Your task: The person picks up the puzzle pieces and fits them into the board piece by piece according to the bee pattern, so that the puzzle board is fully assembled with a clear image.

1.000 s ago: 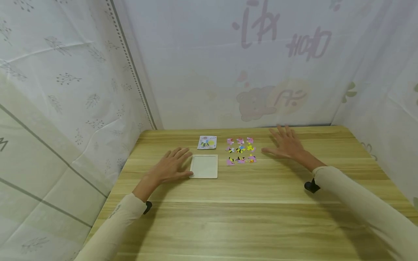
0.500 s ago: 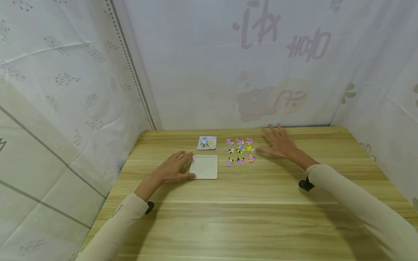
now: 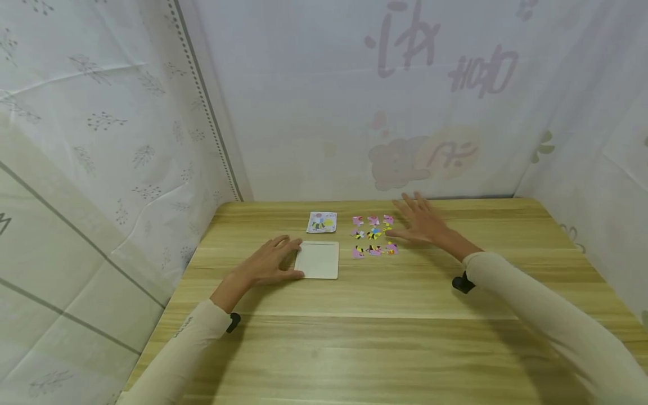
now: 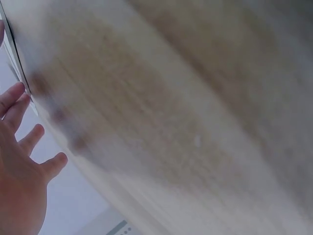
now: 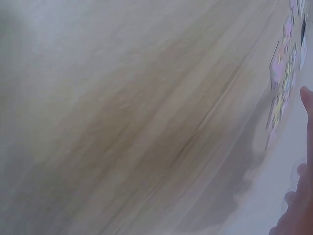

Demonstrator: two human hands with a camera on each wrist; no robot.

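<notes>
A square cream puzzle tray (image 3: 316,260) with a raised border lies flat on the table. At its left edge rests my left hand (image 3: 270,262), thumb by the lower corner and index finger by the upper one. In the left wrist view the left hand's fingers (image 4: 32,139) are spread. Several pink and yellow jigsaw pieces (image 3: 373,233) with a bee picture lie in three rows right of the tray. Over the right end of the middle row reaches my right hand (image 3: 422,222), fingers spread, thumb partly covering a yellow piece. Contact there cannot be told.
A small picture card (image 3: 322,222) with a bee lies behind the tray. The wooden table (image 3: 354,349) ends at a patterned cloth (image 3: 304,112) at the back, and cloth hangs on both sides too. Each wrist bears a black camera mount (image 3: 463,283).
My right hand has moved left, from beside the pieces to over the middle row's right end. My left hand has shifted slightly right, its thumb coming onto the tray's edge.
</notes>
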